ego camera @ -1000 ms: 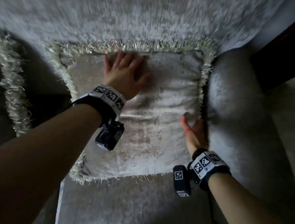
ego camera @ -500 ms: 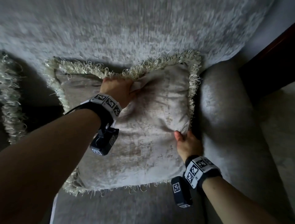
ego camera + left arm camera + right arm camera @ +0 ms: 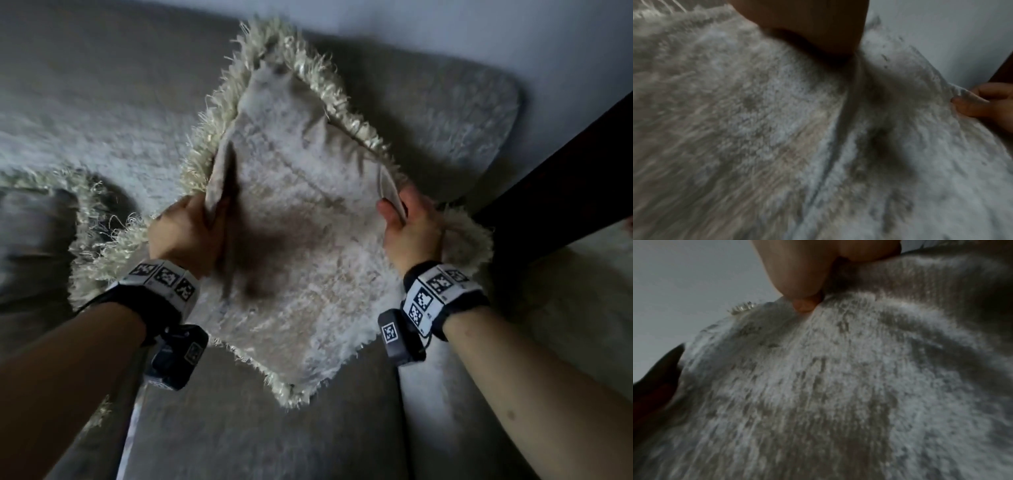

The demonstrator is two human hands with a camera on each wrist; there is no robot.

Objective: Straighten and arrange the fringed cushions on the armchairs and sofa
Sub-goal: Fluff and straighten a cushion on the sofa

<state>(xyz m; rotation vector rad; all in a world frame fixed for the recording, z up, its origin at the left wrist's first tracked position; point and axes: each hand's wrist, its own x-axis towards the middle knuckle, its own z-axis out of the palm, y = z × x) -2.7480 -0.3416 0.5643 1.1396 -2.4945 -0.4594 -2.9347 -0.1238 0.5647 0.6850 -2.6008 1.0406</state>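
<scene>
A pale velvet cushion [image 3: 301, 240] with a cream fringe is lifted off the sofa seat [image 3: 260, 435] and turned like a diamond, one corner pointing up at the backrest. My left hand [image 3: 191, 229] grips a fold of fabric at its left corner. My right hand [image 3: 407, 226] grips the fabric at its right corner, thumb on the front face. The cushion's velvet [image 3: 777, 129] fills the left wrist view, with my right hand's fingers [image 3: 986, 104] at the far edge. In the right wrist view my thumb [image 3: 803, 288] presses into the cushion [image 3: 838, 386].
A second fringed cushion [image 3: 37, 219] lies at the left against the grey backrest [image 3: 102, 85]. The padded sofa arm [image 3: 565, 325] runs along the right, with dark wooden furniture [image 3: 565, 178] beyond it. A pale wall [image 3: 479, 31] rises behind the sofa.
Both hands went from pressing flat on the cushion to gripping its fabric. They have lifted it off the seat and rotated it onto a corner; the view has tilted upward.
</scene>
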